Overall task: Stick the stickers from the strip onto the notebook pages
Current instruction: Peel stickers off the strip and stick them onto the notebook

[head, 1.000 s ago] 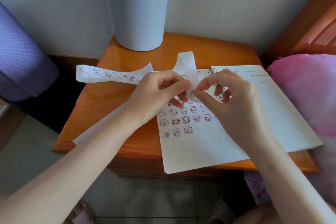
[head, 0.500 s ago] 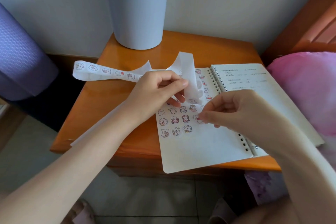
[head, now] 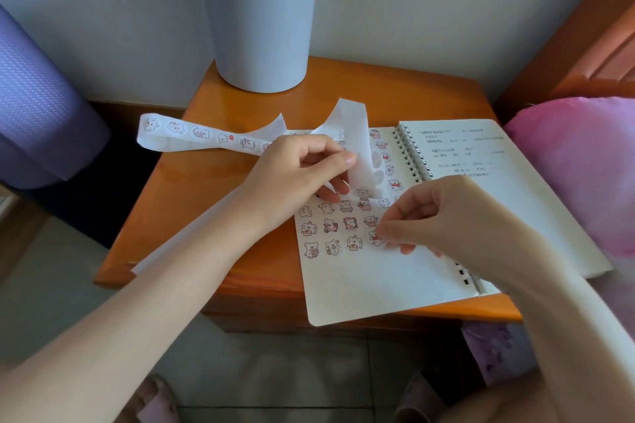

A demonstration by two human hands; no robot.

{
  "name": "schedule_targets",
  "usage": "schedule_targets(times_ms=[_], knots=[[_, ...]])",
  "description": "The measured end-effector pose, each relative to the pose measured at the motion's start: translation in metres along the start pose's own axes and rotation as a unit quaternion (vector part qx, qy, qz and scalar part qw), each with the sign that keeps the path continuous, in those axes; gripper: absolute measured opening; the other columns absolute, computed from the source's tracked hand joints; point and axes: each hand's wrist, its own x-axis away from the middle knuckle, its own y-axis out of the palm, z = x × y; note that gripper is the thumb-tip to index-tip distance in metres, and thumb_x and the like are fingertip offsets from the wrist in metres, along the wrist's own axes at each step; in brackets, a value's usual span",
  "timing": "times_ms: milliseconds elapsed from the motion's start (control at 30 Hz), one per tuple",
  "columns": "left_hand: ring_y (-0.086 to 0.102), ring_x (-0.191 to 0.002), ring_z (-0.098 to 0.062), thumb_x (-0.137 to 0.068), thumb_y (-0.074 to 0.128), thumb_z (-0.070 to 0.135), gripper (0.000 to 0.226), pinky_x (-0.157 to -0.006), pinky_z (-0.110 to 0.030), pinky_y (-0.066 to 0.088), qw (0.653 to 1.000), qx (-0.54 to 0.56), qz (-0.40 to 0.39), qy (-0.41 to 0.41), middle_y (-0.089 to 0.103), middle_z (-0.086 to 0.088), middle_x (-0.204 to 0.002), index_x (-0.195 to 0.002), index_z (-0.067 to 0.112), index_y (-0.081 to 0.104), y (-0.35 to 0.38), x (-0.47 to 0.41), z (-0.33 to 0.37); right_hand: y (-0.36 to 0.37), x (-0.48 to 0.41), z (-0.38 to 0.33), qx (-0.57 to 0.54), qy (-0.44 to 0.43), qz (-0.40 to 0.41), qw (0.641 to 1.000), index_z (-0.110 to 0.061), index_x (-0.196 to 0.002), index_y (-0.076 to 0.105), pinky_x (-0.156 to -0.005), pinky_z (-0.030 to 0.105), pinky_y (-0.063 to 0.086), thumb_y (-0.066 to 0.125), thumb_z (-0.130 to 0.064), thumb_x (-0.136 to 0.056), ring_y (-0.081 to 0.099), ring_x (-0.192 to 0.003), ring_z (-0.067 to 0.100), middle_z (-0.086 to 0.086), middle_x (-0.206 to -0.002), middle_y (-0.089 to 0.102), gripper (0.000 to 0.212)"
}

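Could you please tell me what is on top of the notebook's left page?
Rows of cartoon stickers fill the upper part of the page. The strip curls above it in the left hand; the right hand pinches one sticker. Anything beneath both hands is hidden.

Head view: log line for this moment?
left hand: holds sticker strip | right hand: pinches sticker against notebook left page | phase: placing
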Motion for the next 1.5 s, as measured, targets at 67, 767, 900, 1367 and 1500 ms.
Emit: schedule_targets(times_ms=[67,767,900,1367,1500], knots=[[0.068,-0.066,-0.005,-0.093,0.057,0.018,0.015,-0.06,-0.009,0.05,1.0,-0.005,-0.002,0.001,0.071,-0.002,-0.079,-0.086,0.014,0.07,0.0,0.0,0.0,0.0,0.0,0.0,0.003,0.0,0.002,1.0,-0.017,-0.071,0.073,-0.035,0.003,0.028,0.075,-0.023,-0.076,0.049,-0.037,-0.004,-0.006,-0.053,0.067,0.008],[0.069,-0.068,-0.006,-0.093,0.057,0.02,0.016,-0.061,-0.009,0.05,1.0,-0.016,-0.002,-0.001,0.071,-0.002,-0.079,-0.087,0.013,0.071,-0.001,0.0,-0.001,0.007,-0.005,0.01,0.049,-0.025,0.025,0.998,-0.021,-0.071,0.069,-0.057,0.025,0.047,0.078,-0.026,-0.073,0.056,-0.06,0.009,-0.001,-0.07,0.068,0.01],[0.069,-0.07,-0.008,-0.093,0.057,0.02,0.017,-0.064,-0.011,0.052,1.0,-0.026,-0.003,0.0,0.072,-0.003,-0.079,-0.088,0.012,0.071,0.0,-0.001,-0.002,0.004,-0.006,0.012,0.075,-0.033,0.028,0.996,-0.024,-0.085,0.056,-0.042,0.011,0.035,0.079,-0.03,-0.072,0.048,-0.052,0.005,-0.005,-0.066,0.06,0.027],[0.069,-0.068,-0.009,-0.093,0.057,0.019,0.017,-0.062,-0.01,0.051,1.0,-0.02,0.001,0.0,0.071,-0.007,-0.079,-0.09,0.008,0.071,0.0,-0.002,-0.003,0.01,-0.009,0.016,0.105,-0.045,0.047,0.992,-0.023,-0.084,0.057,-0.043,0.013,0.037,0.07,-0.036,-0.08,0.045,-0.053,0.006,-0.01,-0.067,0.052,0.019],[0.069,-0.069,-0.01,-0.093,0.057,0.019,0.017,-0.063,-0.012,0.053,1.0,-0.018,0.001,0.001,0.071,-0.007,-0.079,-0.089,0.01,0.071,0.0,-0.002,-0.004,0.006,-0.008,0.015,0.074,-0.043,0.03,0.996,-0.02,-0.083,0.057,-0.041,0.014,0.038,0.076,-0.035,-0.075,0.044,-0.052,0.007,-0.009,-0.062,0.052,0.025]])
